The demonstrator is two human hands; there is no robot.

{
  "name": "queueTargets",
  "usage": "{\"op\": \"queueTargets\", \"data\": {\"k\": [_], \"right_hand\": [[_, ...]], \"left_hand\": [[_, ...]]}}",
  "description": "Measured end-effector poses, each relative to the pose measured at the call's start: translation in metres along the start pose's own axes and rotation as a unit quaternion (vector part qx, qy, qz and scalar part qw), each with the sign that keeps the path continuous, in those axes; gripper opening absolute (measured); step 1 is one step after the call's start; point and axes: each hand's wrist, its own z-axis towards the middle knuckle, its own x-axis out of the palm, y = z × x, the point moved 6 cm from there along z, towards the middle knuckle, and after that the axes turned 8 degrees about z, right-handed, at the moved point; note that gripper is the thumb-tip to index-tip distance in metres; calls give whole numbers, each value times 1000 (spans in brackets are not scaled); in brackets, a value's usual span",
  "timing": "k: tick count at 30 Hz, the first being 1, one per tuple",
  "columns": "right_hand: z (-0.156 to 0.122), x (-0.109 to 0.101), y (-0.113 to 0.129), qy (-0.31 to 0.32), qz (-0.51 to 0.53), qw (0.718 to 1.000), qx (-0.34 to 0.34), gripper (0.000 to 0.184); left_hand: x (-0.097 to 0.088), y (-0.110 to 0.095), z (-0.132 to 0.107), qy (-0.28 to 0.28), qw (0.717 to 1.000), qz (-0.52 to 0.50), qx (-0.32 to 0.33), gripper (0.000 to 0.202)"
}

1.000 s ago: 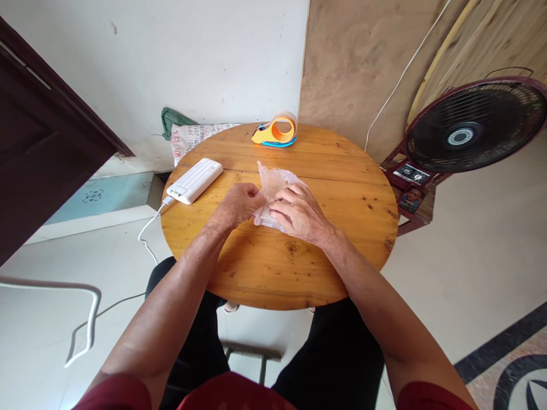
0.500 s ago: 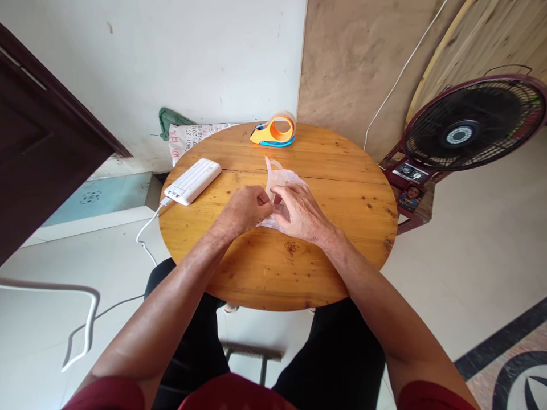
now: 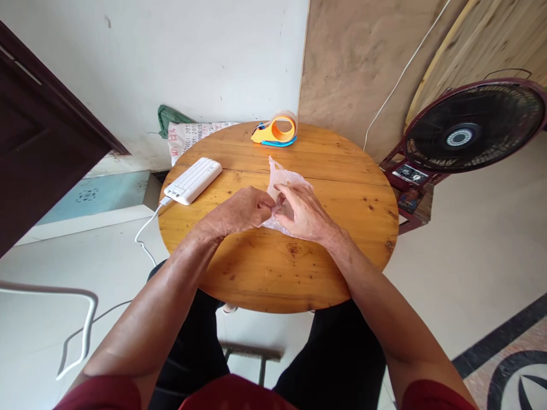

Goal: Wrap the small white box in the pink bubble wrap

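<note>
A thin, crumpled pinkish plastic bag lies on the round wooden table, its handle loops pointing toward the wall. My left hand is closed, its thumb and fingers pinching a bit of the bag's left side. On the right, my right hand curves over the bag with thumb and forefinger apart at their bases and their tips close to the pinched plastic. Part of the bag is hidden under this hand, and whether its other fingers grip the film is hard to see.
An orange and blue tape dispenser stands at the table's far edge. A white power bank with a plugged-in cable lies on the left. Right of the table stands a large fan. A printed sack leans behind.
My left hand has shifted slightly, with its wrist turned and forearm farther left. The bag's top and handle have moved a little to the right. My right hand stays nearly in place.
</note>
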Motion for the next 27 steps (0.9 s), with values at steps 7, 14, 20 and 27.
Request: {"op": "queueTargets", "data": {"k": [7,14,20,27], "right_hand": [[-7,2,-8,-1,38,999,-27,54],[-8,-14,-14,-12,74,996,43,47],[-13,-20,-31,-4,81,988,130,38],[-17,-29,-17,-6,45,986,160,17]], "left_hand": [[13,8,4,-31,996,64,58,19],[15,12,-3,-113,972,110,176,19],[23,20,-9,-187,940,113,261,22],[31,20,-11,-228,909,122,328,24]]}}
